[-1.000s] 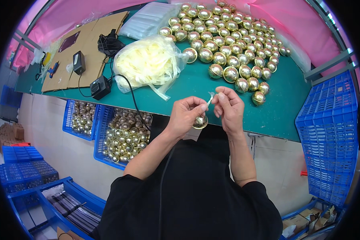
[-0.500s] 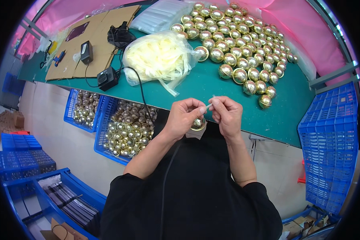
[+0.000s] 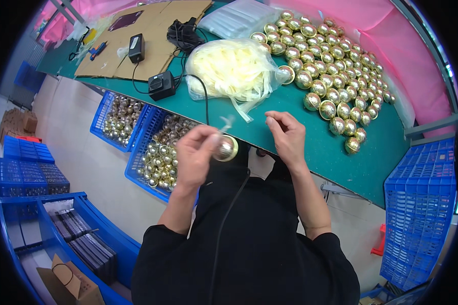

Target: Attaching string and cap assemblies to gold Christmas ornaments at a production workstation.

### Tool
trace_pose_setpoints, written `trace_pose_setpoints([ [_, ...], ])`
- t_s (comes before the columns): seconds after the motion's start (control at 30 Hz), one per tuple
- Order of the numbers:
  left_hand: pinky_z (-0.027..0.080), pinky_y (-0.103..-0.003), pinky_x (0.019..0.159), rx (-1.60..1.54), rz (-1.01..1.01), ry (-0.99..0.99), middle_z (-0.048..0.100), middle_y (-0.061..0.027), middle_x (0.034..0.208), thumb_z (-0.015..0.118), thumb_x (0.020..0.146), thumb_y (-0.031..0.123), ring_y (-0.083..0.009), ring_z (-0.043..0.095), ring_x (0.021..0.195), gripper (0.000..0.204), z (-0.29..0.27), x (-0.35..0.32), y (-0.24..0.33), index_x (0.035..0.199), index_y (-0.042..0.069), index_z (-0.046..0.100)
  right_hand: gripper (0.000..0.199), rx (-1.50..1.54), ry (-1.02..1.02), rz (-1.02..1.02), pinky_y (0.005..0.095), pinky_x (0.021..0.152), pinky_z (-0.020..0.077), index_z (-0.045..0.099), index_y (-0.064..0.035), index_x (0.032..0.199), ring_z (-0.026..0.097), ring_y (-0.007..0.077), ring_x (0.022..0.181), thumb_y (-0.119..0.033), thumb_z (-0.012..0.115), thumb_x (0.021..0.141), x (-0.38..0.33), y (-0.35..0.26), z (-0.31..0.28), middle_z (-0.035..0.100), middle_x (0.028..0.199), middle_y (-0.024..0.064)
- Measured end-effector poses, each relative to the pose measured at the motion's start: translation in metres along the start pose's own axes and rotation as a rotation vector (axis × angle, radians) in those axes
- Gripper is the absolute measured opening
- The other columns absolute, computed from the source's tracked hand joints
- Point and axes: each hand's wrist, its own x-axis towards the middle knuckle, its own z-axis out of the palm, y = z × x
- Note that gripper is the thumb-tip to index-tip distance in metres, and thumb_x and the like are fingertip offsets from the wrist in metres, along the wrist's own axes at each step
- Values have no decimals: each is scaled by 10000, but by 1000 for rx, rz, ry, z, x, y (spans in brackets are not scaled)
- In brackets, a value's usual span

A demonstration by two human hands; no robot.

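My left hand (image 3: 194,156) is closed in a pinch at the table's front edge. A gold perforated ball (image 3: 227,148) hangs beside its fingers, and a short pale ribbon end (image 3: 227,122), blurred by motion, sticks up above them. My right hand (image 3: 290,138) hovers apart over the table edge, thumb and forefinger pressed together, with nothing visible in them. Beyond the hands lies a clear plastic bag (image 3: 231,71) full of cream ribbon strips, some trailing out toward me. Many similar gold balls (image 3: 328,109) cover the right part of the green tabletop (image 3: 290,114).
Blue crates (image 3: 132,175) of gold balls stand below the table at left. Tall blue crates (image 3: 417,213) rise at right. On the table are cardboard (image 3: 158,30), a black adapter (image 3: 136,48), a black box (image 3: 161,85) with cable, and clear plastic sleeves (image 3: 236,19).
My hands were together at the ribbon and have parted. The left has moved left with the ball and ribbon; the right stays near its place. The view has shifted slightly.
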Motion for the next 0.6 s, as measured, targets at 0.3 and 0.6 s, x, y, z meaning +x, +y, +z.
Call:
trace_pose_setpoints([
  [0.3,509,-230,754,519,139,486,740,-34,948,697,1000,75,-74,657,838,117,-120,13,-47,1064,-17,728,188,-339,-71,-237,321,627,510,755,-12,1049,638,203,691,-42,783,866,21,11,37,689,891,106],
  [0.6,532,-229,818,334,23,373,749,-39,997,717,981,52,-83,674,896,145,-80,17,-64,1104,-22,738,233,-469,-72,-407,398,728,543,744,-39,1061,676,312,816,-22,775,831,56,-7,68,676,901,135],
])
